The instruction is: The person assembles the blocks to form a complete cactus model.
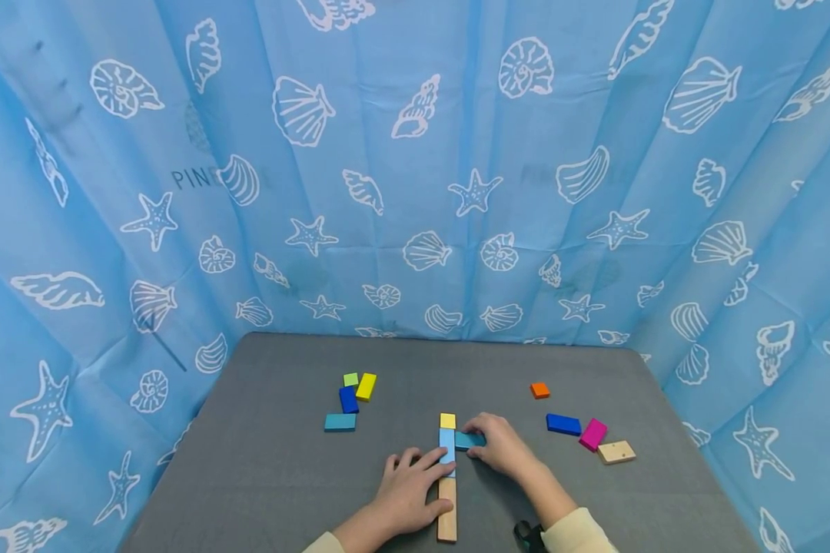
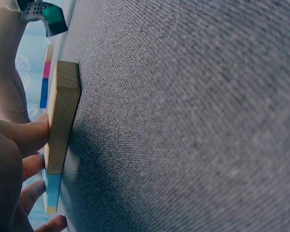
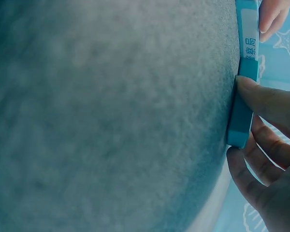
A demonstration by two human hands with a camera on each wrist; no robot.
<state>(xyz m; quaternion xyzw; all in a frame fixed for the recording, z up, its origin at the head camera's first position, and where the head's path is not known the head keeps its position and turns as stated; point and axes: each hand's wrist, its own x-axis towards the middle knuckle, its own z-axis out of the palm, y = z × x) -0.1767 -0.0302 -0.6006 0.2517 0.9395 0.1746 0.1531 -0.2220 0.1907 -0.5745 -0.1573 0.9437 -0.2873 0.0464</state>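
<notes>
Blocks lie end to end in a line: a small yellow block (image 1: 447, 420), a light blue block (image 1: 446, 438) and a plain wooden block (image 1: 447, 528). My left hand (image 1: 404, 493) rests on this line, fingers spread over the light blue block and thumb on the wooden block. From the right, a teal block (image 1: 466, 441) meets the light blue block's side at a right angle. My right hand (image 1: 503, 447) pinches that teal block (image 3: 241, 116) between thumb and fingers in the right wrist view. Printed characters show on the light blue block (image 3: 250, 34) there.
Left on the grey table (image 1: 263, 468) lie light green (image 1: 350, 379), yellow (image 1: 366, 387), dark blue (image 1: 349, 399) and teal (image 1: 340, 422) blocks. Right are orange (image 1: 539, 390), blue (image 1: 563, 424), magenta (image 1: 593, 435) and wooden (image 1: 616, 452) ones. A shell-print curtain (image 1: 415, 192) hangs behind.
</notes>
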